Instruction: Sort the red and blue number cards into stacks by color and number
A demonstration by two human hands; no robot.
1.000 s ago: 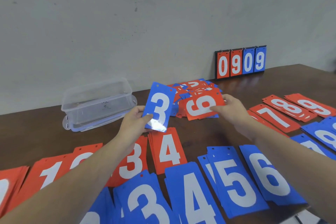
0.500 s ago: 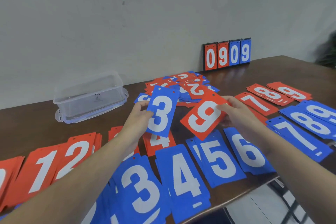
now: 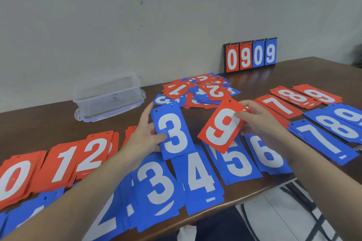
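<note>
- Right now the left hand (image 3: pixel 144 135) pinches a blue 3 card (image 3: pixel 172 131), thumb on the card's face, fingers behind its left edge; card is held upright-ish above the table (image 3: pixel 49 123), over the near rows.
- Right hand (image 3: pixel 258 121) grips a red 9 card (image 3: pixel 223 126) by its upper right edge, thumb on the face; card tilts to the right, held above the blue 5 stack (image 3: pixel 237 164).
- Near row, blue, L to R: blue 3 stack (image 3: pixel 156 186), blue 4 stack (image 3: pixel 201 178), the 5s, blue 6 stack (image 3: pixel 268 154), blue 7 stack (image 3: pixel 323 141), blue 8 stack (image 3: pixel 340 123).
- Red stacks at left: red 0 stack (image 3: pixel 13 180), red 1 stack (image 3: pixel 62 164), red 2 stack (image 3: pixel 94 154); the left forearm hides what lies just right of them.
- Red stacks at right: red 7 stack (image 3: pixel 278 105), red 8 stack (image 3: pixel 293 97), red 9 stack (image 3: pixel 321 94).
- Unsorted pile (image 3: pixel 199 90) of mixed red & blue cards sits mid-table, behind both hands.
- Clear plastic box (image 3: pixel 107 96) stands to the pile's left, well apart from it.
- Flip scoreboard (image 3: pixel 250 55) reading 0909 stands by the wall at the table's back.
</note>
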